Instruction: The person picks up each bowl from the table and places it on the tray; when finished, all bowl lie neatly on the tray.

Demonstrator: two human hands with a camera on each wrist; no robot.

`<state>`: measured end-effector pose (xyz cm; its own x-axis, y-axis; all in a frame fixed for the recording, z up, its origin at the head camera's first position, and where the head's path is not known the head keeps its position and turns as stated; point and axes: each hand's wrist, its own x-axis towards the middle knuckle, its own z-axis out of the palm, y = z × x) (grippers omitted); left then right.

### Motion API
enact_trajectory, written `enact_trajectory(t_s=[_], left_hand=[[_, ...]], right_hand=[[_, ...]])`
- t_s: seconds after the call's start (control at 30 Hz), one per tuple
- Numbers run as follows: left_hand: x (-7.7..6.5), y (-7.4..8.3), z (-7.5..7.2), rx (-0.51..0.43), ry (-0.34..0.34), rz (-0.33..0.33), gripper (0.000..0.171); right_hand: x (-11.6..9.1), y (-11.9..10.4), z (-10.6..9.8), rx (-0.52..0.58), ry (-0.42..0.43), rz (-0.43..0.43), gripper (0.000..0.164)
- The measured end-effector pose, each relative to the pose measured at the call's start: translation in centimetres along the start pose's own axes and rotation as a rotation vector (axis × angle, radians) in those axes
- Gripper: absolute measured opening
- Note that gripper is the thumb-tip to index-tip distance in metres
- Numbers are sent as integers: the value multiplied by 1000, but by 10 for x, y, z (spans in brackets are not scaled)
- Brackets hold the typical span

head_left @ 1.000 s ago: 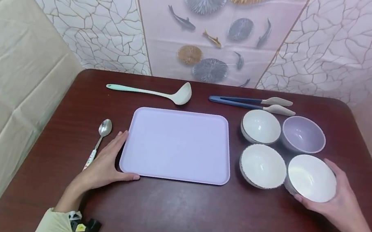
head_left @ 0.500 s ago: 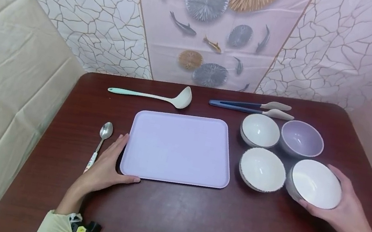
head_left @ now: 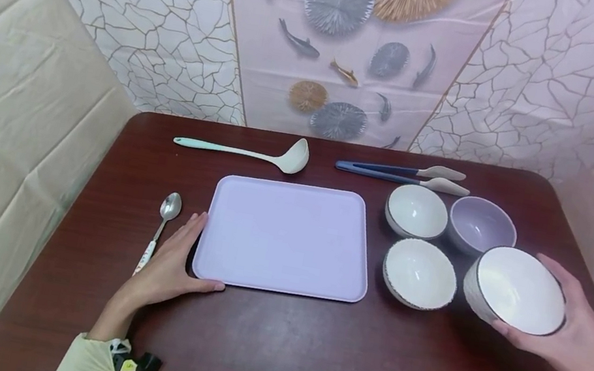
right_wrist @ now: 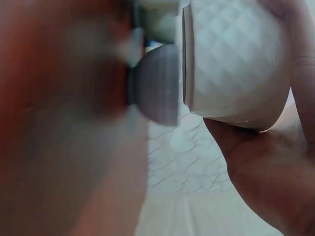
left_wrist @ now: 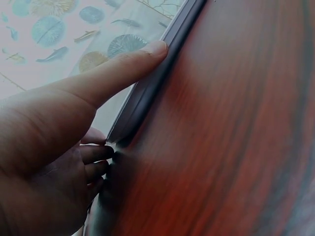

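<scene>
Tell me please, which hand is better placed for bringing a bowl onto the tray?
Probably the right hand: it grips a white bowl above the table, while the left hand rests around a corner of the lilac tray.

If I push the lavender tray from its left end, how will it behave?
The lavender tray is probably stiff: its rim runs straight, with no visible sag. It will likely slide rather than tip, lying flat and low on the glossy table. Off-centre pressure from the left hand at its near corner could turn it.
</scene>
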<state>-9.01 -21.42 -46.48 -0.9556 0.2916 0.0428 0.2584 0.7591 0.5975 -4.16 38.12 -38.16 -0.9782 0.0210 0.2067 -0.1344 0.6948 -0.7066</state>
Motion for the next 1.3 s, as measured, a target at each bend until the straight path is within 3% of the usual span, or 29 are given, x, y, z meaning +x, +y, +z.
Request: enact_trajectory(t_s=[0.23,0.53,1.0,1.3], left_hand=[[-2,0,-3,2,-10,-1,130],[-6,-2,-4,11,0,4,129],[0,0,-2,3,-20,9,130],[-1,0,1,-4,4,14,130]], right_hand=[[32,-36,5,-2,-12,-66,120],[87,-87,39,-30,-116,-102,118],[150,-160,118,74,-268,-172,117],[174,-198,180,107,-333,-243,120]])
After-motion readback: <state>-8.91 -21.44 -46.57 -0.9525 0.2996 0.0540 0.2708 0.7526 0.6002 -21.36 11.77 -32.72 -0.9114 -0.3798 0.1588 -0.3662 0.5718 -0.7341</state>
